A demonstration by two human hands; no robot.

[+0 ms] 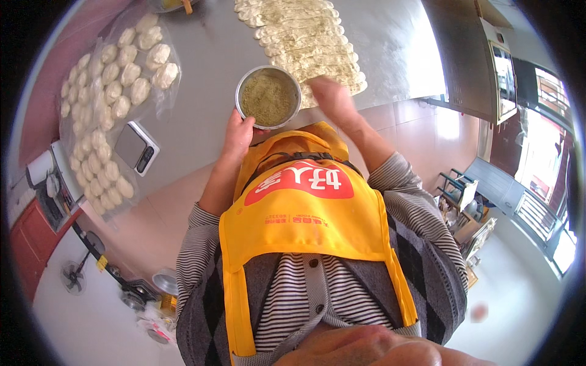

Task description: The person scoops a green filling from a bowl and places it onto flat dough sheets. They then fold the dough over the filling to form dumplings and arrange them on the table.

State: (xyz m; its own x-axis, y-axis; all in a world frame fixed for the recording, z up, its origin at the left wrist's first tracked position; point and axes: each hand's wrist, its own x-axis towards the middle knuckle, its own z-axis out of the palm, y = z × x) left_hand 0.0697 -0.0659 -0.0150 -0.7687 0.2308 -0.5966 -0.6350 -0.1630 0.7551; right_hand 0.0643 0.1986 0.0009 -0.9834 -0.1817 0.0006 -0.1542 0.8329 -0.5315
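Observation:
My left hand (pixel 240 133) grips the near rim of a round metal bowl (pixel 238 94), its thumb over the edge. A greenish-brown powder (pixel 268 98) lies in the bowl. Just right of the bowl, my right hand (pixel 328 94) is blurred above the near end of a row of flattened dough strips (pixel 311 45); whether its fingers hold anything is unclear. The strips lie side by side, overlapping, on a grey metal worktop (pixel 206 59), with powder scattered over them.
Many dough balls (pixel 130 73) lie on and under clear plastic at the left. Near them sits a kitchen scale (pixel 137 148). Part of another pan (pixel 171 5) shows at the top edge. A metal cabinet (pixel 467 64) stands at the right, and a fan (pixel 73 277) at lower left.

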